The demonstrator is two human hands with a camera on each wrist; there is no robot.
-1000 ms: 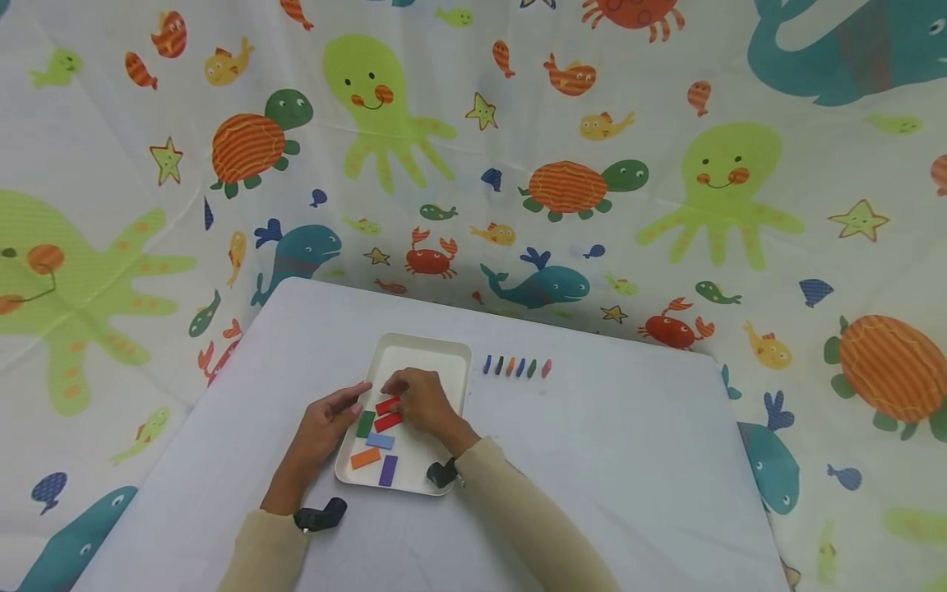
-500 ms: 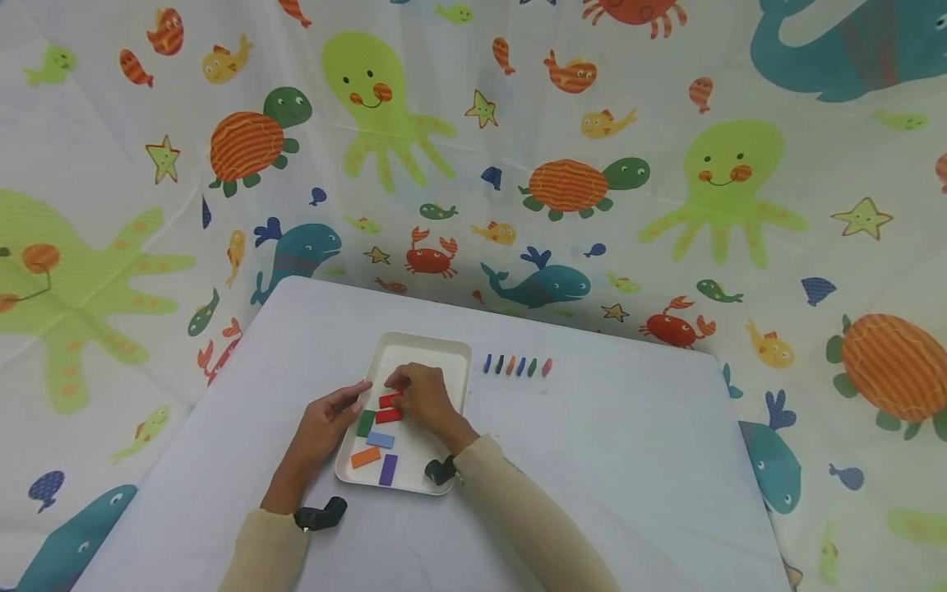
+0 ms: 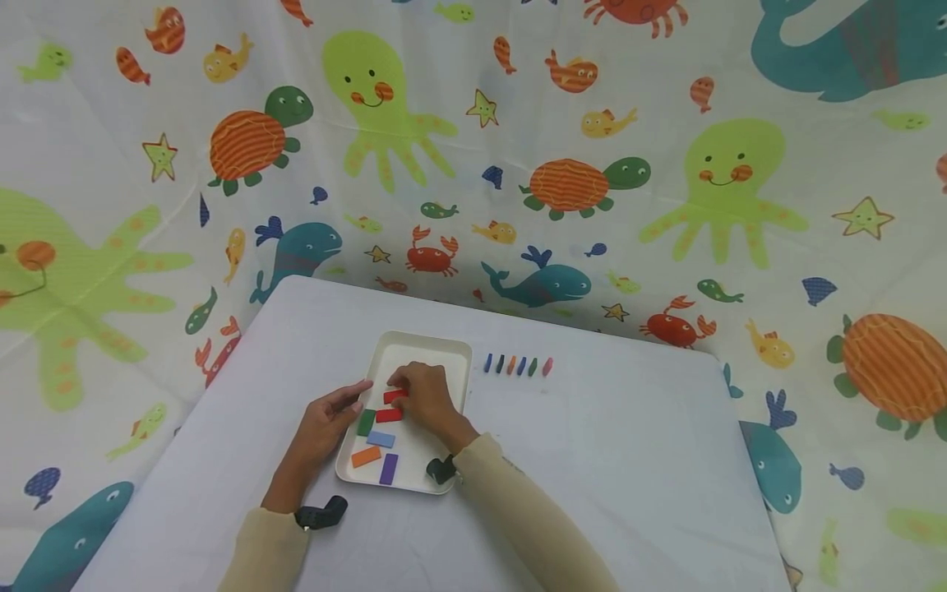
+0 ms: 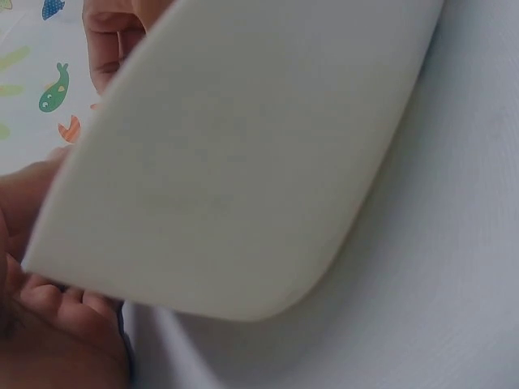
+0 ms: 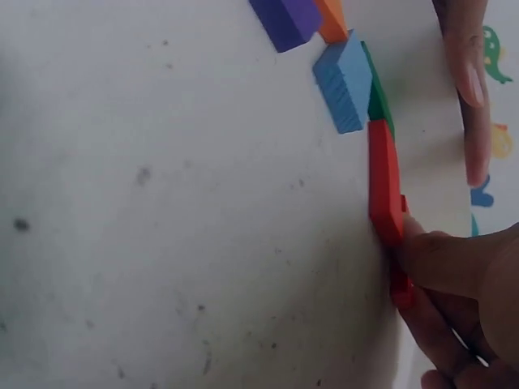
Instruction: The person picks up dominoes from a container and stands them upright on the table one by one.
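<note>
My right hand [image 3: 431, 396] pinches a red block [image 3: 395, 397] between thumb and fingers inside a cream tray [image 3: 447, 478]. Just below it lies a second red block [image 3: 388, 416], close to the thumb; in the right wrist view this one [image 5: 385, 182] partly covers the held block [image 5: 401, 290]. My left hand [image 3: 325, 419] grips the tray's left side, with fingertips at the rim; the left wrist view shows curled fingers [image 4: 73, 312] by the tray's outer wall [image 4: 227, 178]. Near the red blocks lie a green block [image 3: 366, 423] and a light blue block [image 3: 381, 440].
An orange block [image 3: 366, 457] and a purple block [image 3: 388, 469] lie at the tray's near end. Right of the tray, several crayon-like sticks [image 3: 521, 366] stand in a row on the white table [image 3: 629, 460]. A sea-animal printed curtain [image 3: 459, 99] hangs behind.
The held red block has shifted slightly right and away, with my right hand. The lower red block has turned from tilted to nearly level. My left hand keeps its place.
</note>
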